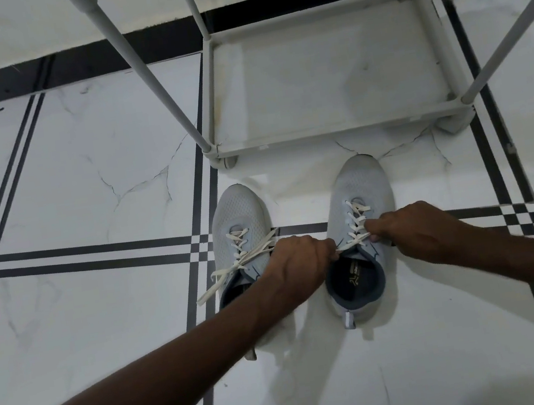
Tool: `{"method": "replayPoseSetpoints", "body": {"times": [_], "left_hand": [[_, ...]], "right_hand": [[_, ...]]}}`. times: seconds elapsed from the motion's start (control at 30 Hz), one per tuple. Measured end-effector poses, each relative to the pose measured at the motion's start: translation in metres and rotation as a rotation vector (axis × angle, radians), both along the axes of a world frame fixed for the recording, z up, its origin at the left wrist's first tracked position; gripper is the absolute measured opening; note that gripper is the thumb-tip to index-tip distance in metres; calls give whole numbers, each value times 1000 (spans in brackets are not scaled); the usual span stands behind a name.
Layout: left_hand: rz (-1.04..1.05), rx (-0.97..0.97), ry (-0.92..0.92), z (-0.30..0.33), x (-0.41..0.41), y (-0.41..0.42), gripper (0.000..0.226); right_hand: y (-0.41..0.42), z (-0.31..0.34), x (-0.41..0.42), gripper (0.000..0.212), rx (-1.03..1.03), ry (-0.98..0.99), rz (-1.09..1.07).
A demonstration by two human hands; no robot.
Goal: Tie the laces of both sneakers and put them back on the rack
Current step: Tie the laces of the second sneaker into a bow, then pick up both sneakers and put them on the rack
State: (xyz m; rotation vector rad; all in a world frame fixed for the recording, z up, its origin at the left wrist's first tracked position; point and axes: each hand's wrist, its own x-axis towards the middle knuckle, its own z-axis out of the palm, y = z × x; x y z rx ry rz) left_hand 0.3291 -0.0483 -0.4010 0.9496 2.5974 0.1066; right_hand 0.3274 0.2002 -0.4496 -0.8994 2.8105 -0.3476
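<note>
Two light grey sneakers stand side by side on the tiled floor, toes pointing at the rack. On the left sneaker (238,217) the white laces (234,269) lie loose, spilling off its left side. My left hand (297,263) and my right hand (419,231) sit over the right sneaker (358,185), each pinching one end of its white lace (354,242) near the tongue. The lace is stretched between my fingers. My left forearm covers the heel of the left sneaker.
A grey shoe rack (328,132) stands just beyond the toes, its bottom shelf bare, with slanted poles (142,75) rising toward me. The floor is white marble tile with black stripes. A black skirting runs along the far wall.
</note>
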Motion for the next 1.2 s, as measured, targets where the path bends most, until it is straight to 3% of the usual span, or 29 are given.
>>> {"method": "replayPoseSetpoints", "body": {"times": [0.1, 0.17, 0.27, 0.3, 0.37, 0.43, 0.5, 0.6, 0.73, 0.9, 1.1, 1.2], "left_hand": [[96, 86, -12, 11, -20, -22, 43], [269, 123, 7, 20, -39, -47, 56], [508, -39, -1, 23, -62, -97, 87], [579, -139, -68, 20, -66, -116, 98], [651, -241, -362, 11, -63, -149, 108], [663, -307, -614, -6, -45, -171, 98], [740, -230, -693, -11, -17, -169, 90], [853, -28, -592, -17, 19, -147, 74], [927, 84, -426, -26, 35, -131, 66], [916, 212, -360, -22, 46, -111, 52], [874, 280, -374, -13, 38, -99, 56], [810, 272, -351, 6, 27, -98, 46]], "right_hand": [[-5, 8, 20, 42, -91, -37, -226], [-11, 7, 37, 68, -198, -91, -521], [-26, 8, 52, 89, -442, -548, -942], [-32, 7, 55, 86, -500, -674, -1001], [-42, 6, 55, 65, -555, -744, -1000], [-45, 9, 50, 53, -574, -746, -949], [-44, 10, 45, 56, -532, -761, -886], [-46, 8, 43, 60, -512, -779, -838], [-54, 1, 52, 72, -479, -814, -847], [-69, 0, 49, 36, -346, -694, -844], [-80, 10, 46, 22, -263, -605, -884], [-78, 31, 41, 18, -274, -562, -889]]}}
